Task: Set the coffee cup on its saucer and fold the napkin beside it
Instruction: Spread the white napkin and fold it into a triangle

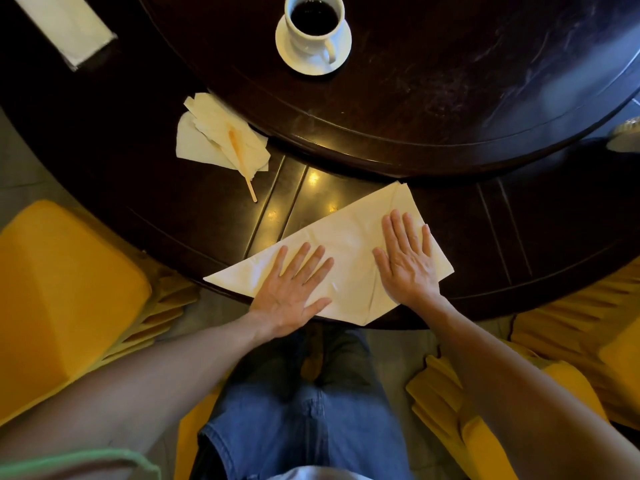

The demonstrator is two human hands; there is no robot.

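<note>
While both palms lay flat on the napkin [349, 251], the fingers were spread and nothing was gripped. The left hand [294, 289] pressed the napkin's near-left part, its heel over the table's near edge. The right hand [408, 261] pressed the napkin's right part, fingertips pointing toward the far corner. The two hands sat apart, a strip of bare cloth between them.

The napkin was pale cream, folded into a rough triangle with a long straight edge on its far-left side. A crease ran from its far corner down toward its near corner, between the hands. The left tip reached the rim of the dark wooden table [180, 209]; the near corner hung just past that rim.

Beyond the napkin, on the raised round centre panel [450, 81], the white coffee cup [313, 26] stood upright on its saucer [341, 41], dark coffee inside, handle turned toward the napkin. Cup and napkin were well apart.

Far-left of the napkin lay a crumpled paper wrapper [207, 136] with a wooden stir stick [242, 164] resting across it, the stick's end poking out onto bare wood. Farther off on that side, a flat white folded cloth [69, 26] sat near the table's edge.

Bare table showed right of the napkin and between it and the centre panel. Yellow chair covers [59, 292] flanked the napkin below the rim; blue jeans [304, 420] showed beneath it.
</note>
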